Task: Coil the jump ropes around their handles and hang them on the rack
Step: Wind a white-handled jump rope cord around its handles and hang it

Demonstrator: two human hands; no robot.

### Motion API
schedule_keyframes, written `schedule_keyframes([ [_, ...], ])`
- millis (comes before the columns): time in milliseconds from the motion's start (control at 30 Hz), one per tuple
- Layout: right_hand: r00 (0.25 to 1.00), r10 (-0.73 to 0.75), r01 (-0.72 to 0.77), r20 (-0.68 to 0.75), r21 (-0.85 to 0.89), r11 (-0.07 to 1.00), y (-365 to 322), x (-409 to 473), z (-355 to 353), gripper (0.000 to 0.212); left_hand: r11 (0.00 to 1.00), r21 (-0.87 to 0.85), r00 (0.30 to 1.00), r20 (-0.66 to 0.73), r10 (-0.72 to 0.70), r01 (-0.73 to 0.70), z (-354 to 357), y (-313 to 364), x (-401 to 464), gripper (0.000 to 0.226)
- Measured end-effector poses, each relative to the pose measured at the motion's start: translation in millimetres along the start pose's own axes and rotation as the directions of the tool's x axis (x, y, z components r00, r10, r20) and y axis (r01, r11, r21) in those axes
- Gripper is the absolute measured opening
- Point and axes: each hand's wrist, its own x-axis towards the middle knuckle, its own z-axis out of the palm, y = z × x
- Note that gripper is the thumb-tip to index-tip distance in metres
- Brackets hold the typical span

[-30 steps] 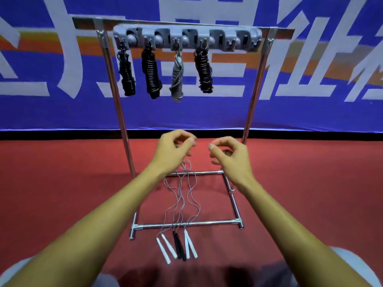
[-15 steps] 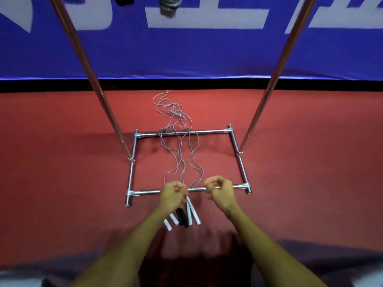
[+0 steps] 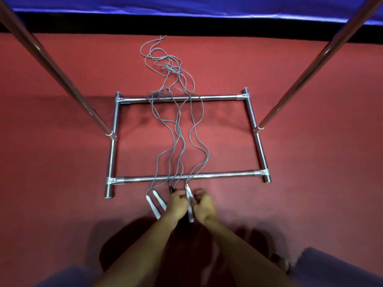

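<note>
Three uncoiled jump ropes lie on the red floor, their grey cords (image 3: 178, 125) running across the rack's base frame (image 3: 186, 176). One pair of white handles (image 3: 155, 204) lies free on the left. My left hand (image 3: 177, 204) is curled over the black handles (image 3: 171, 189), of which only the tips show. My right hand (image 3: 204, 206) curls against the other white handles (image 3: 189, 206), which lie between my two hands. The top of the rack is out of view.
The rack's two slanted steel uprights (image 3: 60, 79) (image 3: 306, 73) rise at left and right. A blue banner (image 3: 186, 5) and a black strip run along the far floor edge. My knees (image 3: 323, 268) are at the bottom.
My view has tilted down from the rack's hooks to the floor. Both hands have dropped from chest height past the front bar onto the handles.
</note>
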Motion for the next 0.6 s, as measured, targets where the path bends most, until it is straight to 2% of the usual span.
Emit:
schedule_keyframes([
  [100,0.999,0.03,-0.031,0.011,0.003,1.0,6.3,11.1,13.0,0.038,0.999,-0.019,1.0,-0.006,-0.026,0.026,2.8,14.0,-14.2,0.032],
  [233,0.999,0.015,-0.015,0.031,0.003,1.0,51.2,48.2,37.5,0.054,0.974,-0.199,0.994,0.031,-0.106,0.11,-2.3,20.9,-21.5,0.036],
  [300,0.999,0.018,-0.019,0.045,0.03,0.999,77.9,65.4,48.5,0.052,0.957,-0.258,0.991,0.058,-0.121,0.133,-8.0,30.5,-34.9,0.035],
  [367,0.998,0.024,-0.028,0.052,0.075,0.997,51.5,43.7,30.7,0.04,0.951,-0.283,0.991,0.084,-0.108,0.127,-15.1,42.4,-52.0,0.032],
  [467,0.998,-0.048,0.043,0.034,0.135,0.99,-21.7,-16.0,-16.2,0.01,0.953,-0.297,0.994,0.103,-0.036,0.065,-29.4,70.6,-81.0,0.03],
  [533,0.994,-0.103,0.097,0.028,0.161,0.982,-48.8,-37.5,-40.7,0.02,0.963,-0.271,0.994,0.105,0.042,-0.012,-39.3,95.9,-100.6,0.024],
  [600,0.984,-0.18,0.178,-0.006,0.175,0.968,-78.4,-60.9,-67.6,0.019,0.971,-0.21,0.988,0.076,0.134,-0.115,-50.4,125.7,-120.3,0.021],
])
